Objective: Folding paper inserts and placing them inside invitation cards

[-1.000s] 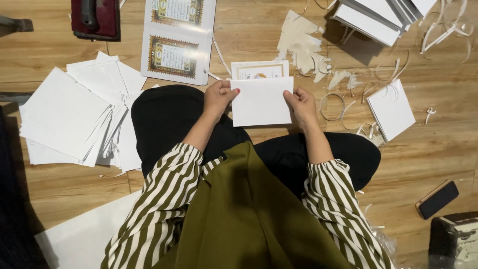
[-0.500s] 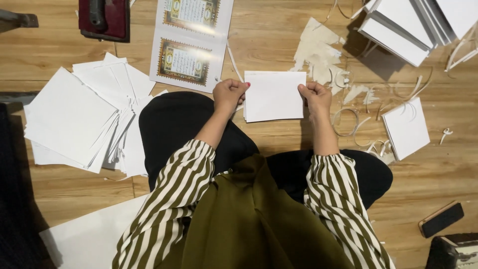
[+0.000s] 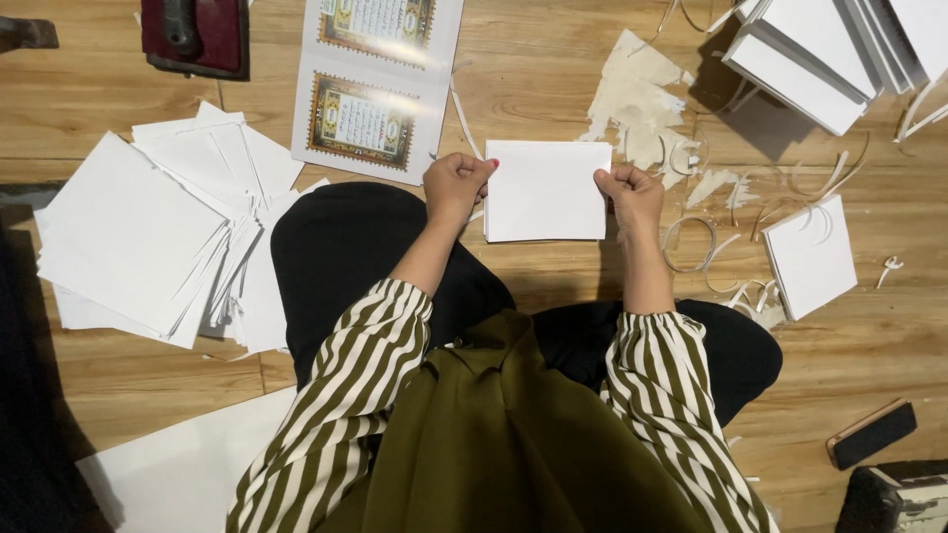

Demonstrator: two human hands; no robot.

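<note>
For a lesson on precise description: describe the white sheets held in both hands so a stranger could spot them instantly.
Start at the wooden floor, just beyond the seated person's knees. The white sheets are gripped at their side edges by the left hand and right hand; unlike the other paper around, they are lifted, not lying down.

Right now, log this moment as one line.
left hand: grips white paper stack | right hand: grips same stack | below: wooden floor

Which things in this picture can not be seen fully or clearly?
- Head view: underside of the white sheet stack, facing away.
- Fingertips of the left hand and right hand, curled behind its edges.
- Dark red tool, cut off by the top edge.
- White book stacks, cut off at the top right corner.
</note>
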